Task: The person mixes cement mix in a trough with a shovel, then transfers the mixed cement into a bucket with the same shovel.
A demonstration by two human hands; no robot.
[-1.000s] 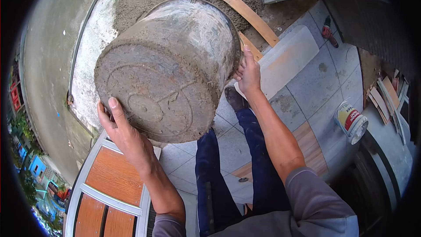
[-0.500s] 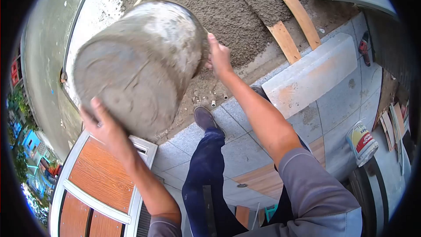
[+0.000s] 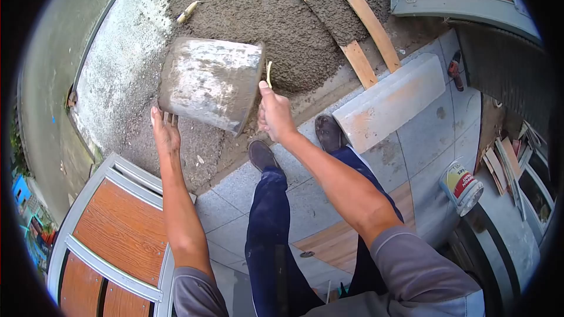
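Note:
A mortar-crusted bucket is tipped on its side, its mouth turned toward the wet concrete. My right hand is closed at the bucket's rim, where a thin pale-yellow strip sticks up above the thumb. At the lower corner of the bucket's base is my left hand, fingers stretched out and fingertips right at the edge. Up and left of the bucket, a trowel lies with its blade on the concrete. The inside of the bucket is hidden.
Curved wooden strips border the concrete at right. A pale slab lies by my right shoe. Farther right are a drill, a paint bucket and wood offcuts. A wood-panelled gate stands at lower left.
The bucket has swung from showing its base to showing its side, its base end moving away from me. My left hand has shifted from across the base to its lower edge.

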